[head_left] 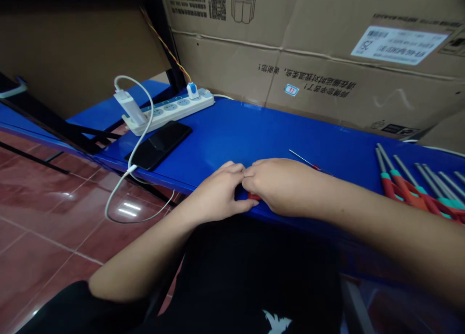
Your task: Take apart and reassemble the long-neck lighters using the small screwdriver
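My left hand [218,193] and my right hand [279,186] meet at the front edge of the blue table [232,135], fingertips touching. Between them a small red piece [254,196] shows, mostly hidden by my fingers. Just beyond my right hand lies a thin steel screwdriver shaft [301,159] ending in a bit of red [317,168], which runs toward my right wrist. Several screwdrivers [414,191] with red and teal handles and steel shafts lie side by side at the table's right end, away from both hands.
A black smartphone [159,145] lies near a white power strip [170,109] with a plugged-in charger [129,107]. A white cable [140,140] hangs over the table edge. Flattened cardboard [308,53] stands behind the table. Red tile floor [47,218] lies to the left.
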The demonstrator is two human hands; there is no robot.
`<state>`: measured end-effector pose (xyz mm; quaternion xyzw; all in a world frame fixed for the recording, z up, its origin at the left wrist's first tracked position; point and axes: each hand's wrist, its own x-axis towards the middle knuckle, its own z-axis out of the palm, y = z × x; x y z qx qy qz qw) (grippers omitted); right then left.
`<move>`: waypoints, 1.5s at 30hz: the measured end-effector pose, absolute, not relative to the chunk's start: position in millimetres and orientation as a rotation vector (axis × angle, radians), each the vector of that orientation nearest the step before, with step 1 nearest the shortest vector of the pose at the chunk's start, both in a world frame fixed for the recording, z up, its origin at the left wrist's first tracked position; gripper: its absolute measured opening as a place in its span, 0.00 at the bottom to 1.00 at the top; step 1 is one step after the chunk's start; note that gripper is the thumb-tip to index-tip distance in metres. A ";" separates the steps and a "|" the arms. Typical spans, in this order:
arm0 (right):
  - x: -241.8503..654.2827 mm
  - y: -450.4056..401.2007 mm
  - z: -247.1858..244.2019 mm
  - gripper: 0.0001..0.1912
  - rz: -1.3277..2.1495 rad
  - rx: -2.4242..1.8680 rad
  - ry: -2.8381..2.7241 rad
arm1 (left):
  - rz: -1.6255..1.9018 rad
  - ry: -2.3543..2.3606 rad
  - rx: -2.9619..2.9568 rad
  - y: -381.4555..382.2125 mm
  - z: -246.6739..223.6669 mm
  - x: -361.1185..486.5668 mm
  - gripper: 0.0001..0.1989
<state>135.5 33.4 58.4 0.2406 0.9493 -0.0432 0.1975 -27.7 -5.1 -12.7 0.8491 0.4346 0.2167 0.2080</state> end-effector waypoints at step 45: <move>191.6 84.9 43.2 0.11 -0.097 0.236 3.017 | 0.255 0.459 2.871 37.9 33.5 -37.1 0.22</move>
